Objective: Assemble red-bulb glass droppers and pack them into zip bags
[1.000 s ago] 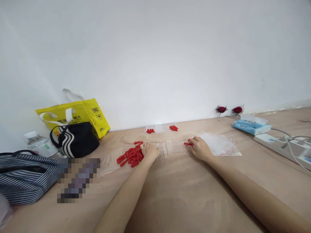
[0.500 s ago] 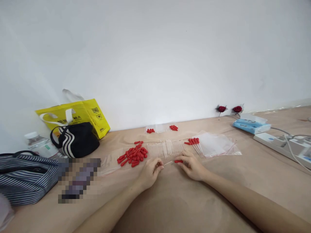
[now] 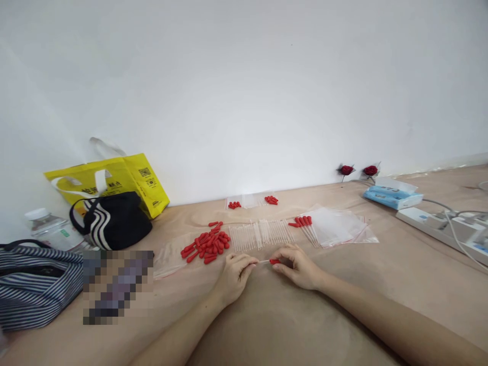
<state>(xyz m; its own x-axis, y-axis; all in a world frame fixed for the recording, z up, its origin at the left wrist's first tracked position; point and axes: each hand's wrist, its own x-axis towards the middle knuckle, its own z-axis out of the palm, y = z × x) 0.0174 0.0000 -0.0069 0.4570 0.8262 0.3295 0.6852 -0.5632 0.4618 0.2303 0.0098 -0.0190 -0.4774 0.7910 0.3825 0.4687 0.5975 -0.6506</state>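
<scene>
Table (image 3: 427,279): brown, against a white wall (image 3: 244,101)
Left hand (image 3: 237,274): pinching a thin stick (image 3: 264,262)
Right hand (image 3: 296,267): gripping a red bulb (image 3: 273,261) at the stick's right end
Stick row (image 3: 263,234): beyond both hands

On the left, a yellow shopping bag (image 3: 143,190) stands by the white wall (image 3: 244,101). Before it sits a black pouch (image 3: 121,219) with white stripes, beside a white-capped plastic bottle (image 3: 44,227). Nearer is a striped bag (image 3: 32,295). On the right are dark-red roses (image 3: 370,171), a blue tissue pack (image 3: 389,196) and a white power strip (image 3: 438,235).
</scene>
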